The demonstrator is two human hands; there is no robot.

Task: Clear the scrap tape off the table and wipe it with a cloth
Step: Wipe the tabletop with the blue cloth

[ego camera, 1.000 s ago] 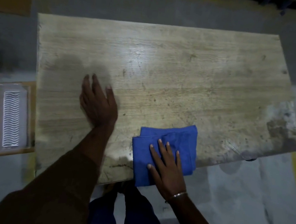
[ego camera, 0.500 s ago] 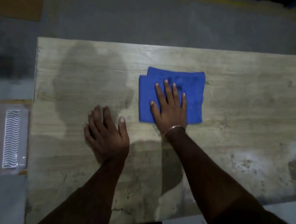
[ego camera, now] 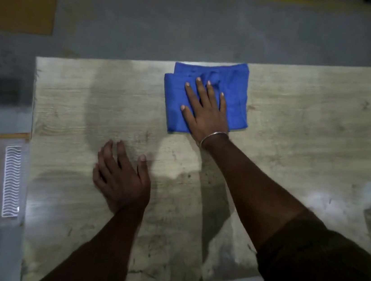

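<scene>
Wiping step: right hand (ego camera: 206, 115), fingers (ego camera: 202, 88) spread flat, presses blue cloth (ego camera: 234, 85) at desk (ego camera: 299, 131) far edge; left hand (ego camera: 122, 184) open, bracing. Apparently no scrap tape remains; next, sweep unwiped areas.

Cloth (ego camera: 229, 85) under right hand (ego camera: 206, 117) — solid bright blue. Table (ego camera: 298, 136) pale tan wood grain, dark smudges near left hand (ego camera: 122, 179), whitish patch right of the right arm. Bangle (ego camera: 213, 137) silver. Left of left hand — clear pack (ego camera: 4, 182), white wavy lines.

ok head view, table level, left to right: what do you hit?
clear packet with white wavy strip → left hand, flat on the table → right hand, pressed on the blue cloth
</scene>
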